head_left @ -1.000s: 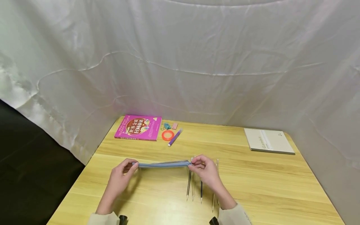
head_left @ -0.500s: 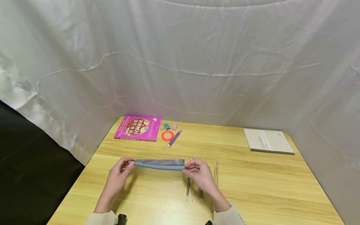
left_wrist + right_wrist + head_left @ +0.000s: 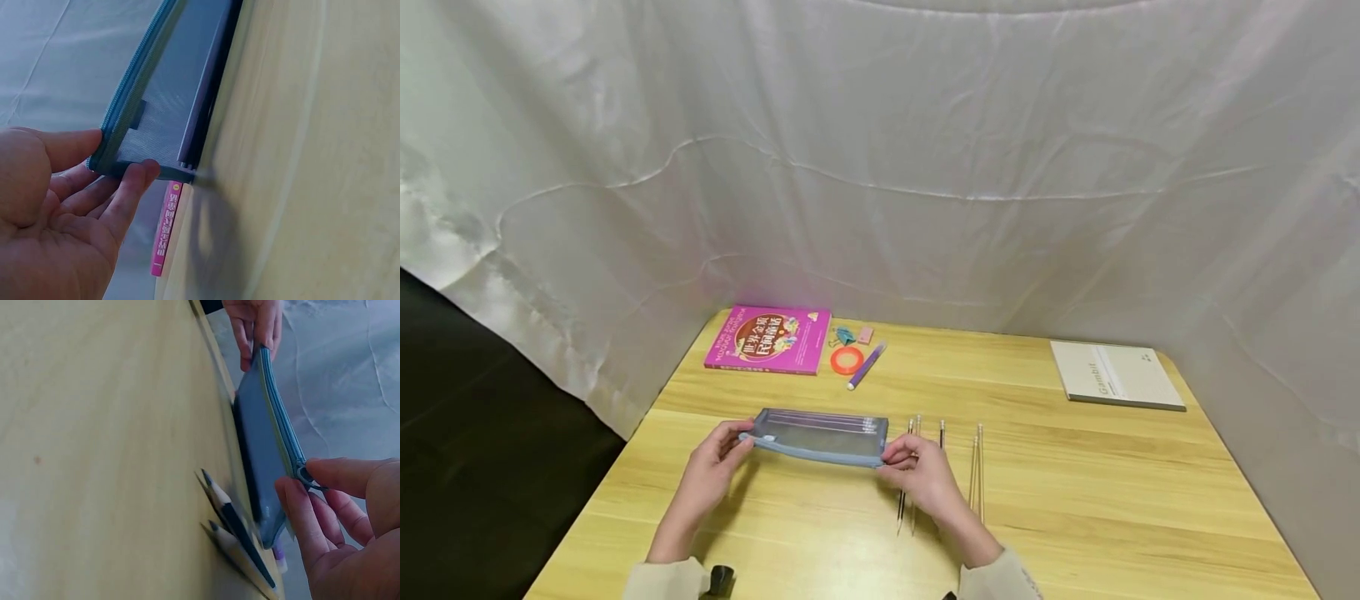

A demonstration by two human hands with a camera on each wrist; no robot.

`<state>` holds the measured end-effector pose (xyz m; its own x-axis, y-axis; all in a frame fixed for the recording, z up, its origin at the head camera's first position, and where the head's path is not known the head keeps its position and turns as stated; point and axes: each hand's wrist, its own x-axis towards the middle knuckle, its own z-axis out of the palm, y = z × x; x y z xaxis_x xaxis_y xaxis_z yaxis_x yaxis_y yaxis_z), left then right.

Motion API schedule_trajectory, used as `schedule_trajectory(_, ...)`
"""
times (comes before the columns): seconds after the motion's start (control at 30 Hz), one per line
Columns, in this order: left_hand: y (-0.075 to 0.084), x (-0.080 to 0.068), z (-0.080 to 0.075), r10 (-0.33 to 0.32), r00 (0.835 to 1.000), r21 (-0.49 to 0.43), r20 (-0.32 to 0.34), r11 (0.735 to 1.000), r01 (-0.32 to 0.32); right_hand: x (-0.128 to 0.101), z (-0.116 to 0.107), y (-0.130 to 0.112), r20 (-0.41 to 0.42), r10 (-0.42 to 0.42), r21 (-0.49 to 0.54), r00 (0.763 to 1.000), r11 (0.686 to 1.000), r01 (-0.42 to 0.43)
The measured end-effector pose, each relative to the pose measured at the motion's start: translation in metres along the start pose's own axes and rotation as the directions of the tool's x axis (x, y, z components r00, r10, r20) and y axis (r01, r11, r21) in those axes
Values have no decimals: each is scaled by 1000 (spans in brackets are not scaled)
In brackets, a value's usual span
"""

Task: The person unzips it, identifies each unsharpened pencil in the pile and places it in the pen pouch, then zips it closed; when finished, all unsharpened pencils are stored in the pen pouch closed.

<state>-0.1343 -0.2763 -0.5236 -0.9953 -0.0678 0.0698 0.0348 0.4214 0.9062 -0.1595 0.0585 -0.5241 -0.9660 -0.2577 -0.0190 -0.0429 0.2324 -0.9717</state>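
I now hold the blue mesh pencil pouch [image 3: 820, 437] tipped flat toward me at the table's [image 3: 1075, 500] near-left, left hand [image 3: 711, 467] and right hand [image 3: 917, 471] pinching its ends, pencils [image 3: 977, 467] lying just right.

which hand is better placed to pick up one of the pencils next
The right hand, probably. It pinches the pencil case at the end beside the pencils, some lying just under it. The left hand pinches the far end and could keep its grip there.
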Motion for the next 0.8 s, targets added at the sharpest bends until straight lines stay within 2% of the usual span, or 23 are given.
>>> schedule_trajectory(0.2,-2,3,-1,-5,1000,8,12,1000,4,1,3,3,16,2,-35,1000,999,-2)
schedule_trajectory(0.4,-6,7,-3,-48,999,33,8,998,47,4,7,6,42,17,-46,999,999,-15)
schedule_trajectory(0.57,-7,8,-4,-97,995,90,9,991,96,5,9,8,78,47,-32,996,999,-44)
schedule_trajectory(0.8,-12,7,-1,-118,993,162,9,980,115,3,11,7,83,19,-43,996,999,-15)
